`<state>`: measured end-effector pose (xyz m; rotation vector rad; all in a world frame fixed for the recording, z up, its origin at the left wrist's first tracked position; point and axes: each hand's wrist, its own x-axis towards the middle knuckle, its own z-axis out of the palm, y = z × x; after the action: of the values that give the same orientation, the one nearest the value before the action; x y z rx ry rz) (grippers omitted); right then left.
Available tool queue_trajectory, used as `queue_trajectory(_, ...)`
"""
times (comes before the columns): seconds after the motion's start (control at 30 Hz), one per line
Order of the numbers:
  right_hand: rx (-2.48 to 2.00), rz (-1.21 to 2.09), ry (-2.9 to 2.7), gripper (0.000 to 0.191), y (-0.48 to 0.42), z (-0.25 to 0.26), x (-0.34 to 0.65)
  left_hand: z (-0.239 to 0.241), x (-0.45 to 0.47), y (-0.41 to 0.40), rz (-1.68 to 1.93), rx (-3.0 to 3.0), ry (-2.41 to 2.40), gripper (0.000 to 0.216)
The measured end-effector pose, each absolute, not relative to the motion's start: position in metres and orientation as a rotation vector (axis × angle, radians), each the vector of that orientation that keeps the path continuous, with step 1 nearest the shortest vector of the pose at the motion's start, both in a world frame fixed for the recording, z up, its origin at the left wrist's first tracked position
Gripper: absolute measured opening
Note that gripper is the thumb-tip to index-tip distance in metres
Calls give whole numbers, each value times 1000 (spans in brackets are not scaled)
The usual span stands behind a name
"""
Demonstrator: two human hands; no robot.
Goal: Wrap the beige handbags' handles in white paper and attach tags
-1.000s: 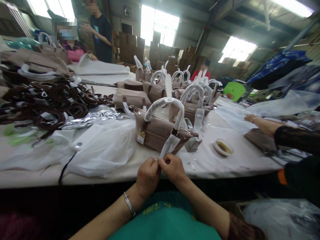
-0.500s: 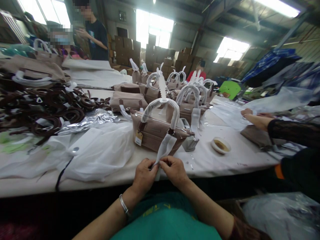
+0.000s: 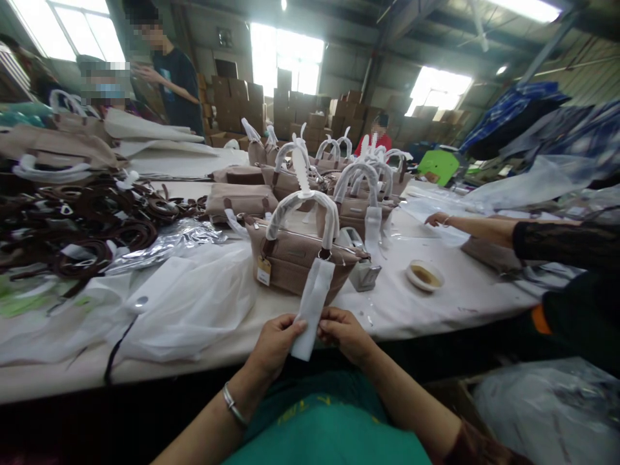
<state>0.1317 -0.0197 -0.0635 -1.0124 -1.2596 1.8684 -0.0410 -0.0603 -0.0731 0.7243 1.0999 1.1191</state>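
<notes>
White strip [image 3: 314, 300] in the pinch of left hand [image 3: 275, 343] and, at its edge, right hand [image 3: 346, 336], forearms [image 3: 407, 392] convergent.

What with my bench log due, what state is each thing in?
Front handbag, upright, handles wrapped
White strip, flat, extended
Left hand, pinching strip
Right hand, at strip's edge, grip unclear
Tag, hanging
Dish, holding brown contents
Brown straps, coiled, heaped
White sheeting, crumpled
Cardboard boxes, stacked
</notes>
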Motion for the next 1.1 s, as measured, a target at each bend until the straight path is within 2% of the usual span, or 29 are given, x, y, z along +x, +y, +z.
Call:
queue_trajectory(0.3,-1069,1585,-1520,33,-22,-61,126,-62,-47,-58,1076,956,1145,38)
queue_trajectory(0.5,-963,1622,-1451,20,-22,-63,123,-65,-48,-43,1059,1186,1336,42)
queue_trajectory(0.63,-992,1620,-1454,19,-20,-73,127,-69,-44,-39,953,1287,1308,47)
queue_trajectory(0.77,-1191,1423,-1578,26,-16,-77,144,-29,-64,-24,887,1861,1608,44)
queue_trajectory(0.87,-1247,1182,-1679,27,-11,-74,162,25,-95,9,1260,2099,1836,31)
queue_trajectory(0.93,-1290,1062,-1717,25,-9,-73,173,58,-113,43,1464,2173,1921,41)
queue_trajectory(1.0,-1337,976,-1744,23,-10,-74,181,78,-123,80,1327,2238,1910,54)
queue_trajectory(1.1,-1342,881,-1804,19,-14,-79,190,81,-125,121,931,2187,1771,40)
